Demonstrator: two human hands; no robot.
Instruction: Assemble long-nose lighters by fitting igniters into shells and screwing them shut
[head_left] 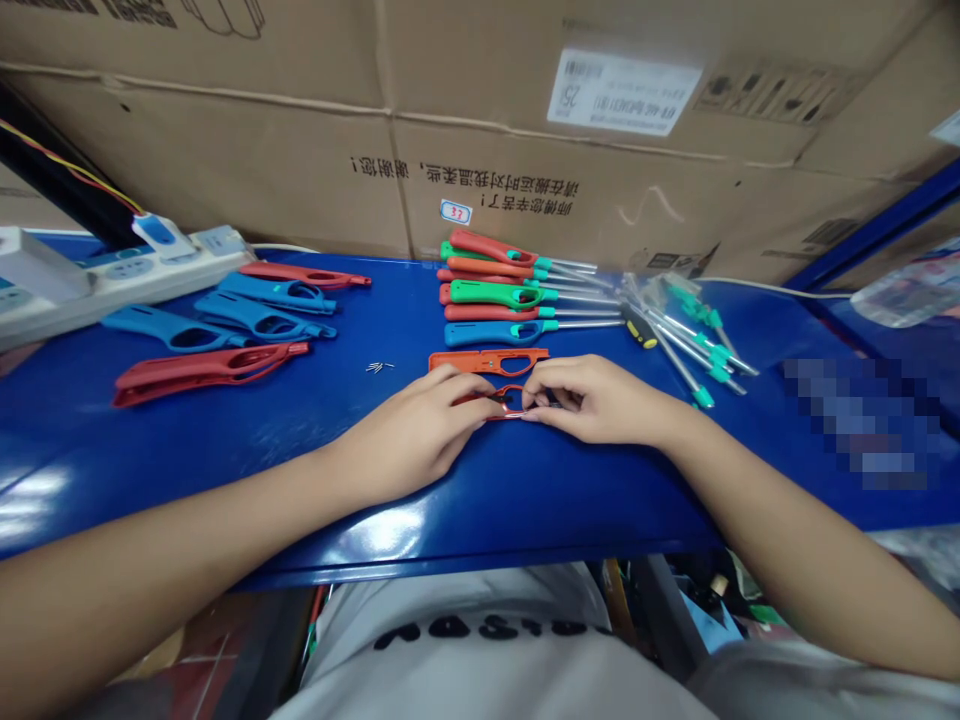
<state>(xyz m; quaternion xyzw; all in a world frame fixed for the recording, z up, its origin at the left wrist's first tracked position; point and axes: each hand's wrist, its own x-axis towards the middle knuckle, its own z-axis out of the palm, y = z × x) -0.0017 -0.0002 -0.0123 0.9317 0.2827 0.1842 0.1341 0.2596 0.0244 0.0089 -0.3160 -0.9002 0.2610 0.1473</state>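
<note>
most of the red shell [511, 388] at the middle of the frame is hidden from me by the two hands working over it; only a curved loop and a thin edge show. the left hand [431, 425] has thumb and fingers clamped on it. the right hand [577, 400] bends its fingertips in at the loop's right side, thumb and forefinger close together, but i cannot tell what, if anything, is between them. just above lies an orange half [469, 362], hollow and ribbed.

at the right, a pixelated patch [862, 425] can't be read, and a crinkled clear bag [911, 290] is cut off by the frame. upper centre, smooth plastic lighters [487, 333] with thin metal stems lie stacked. slim shiny screws [379, 367] sit left of the hands on the glossy blue table [397, 320].
</note>
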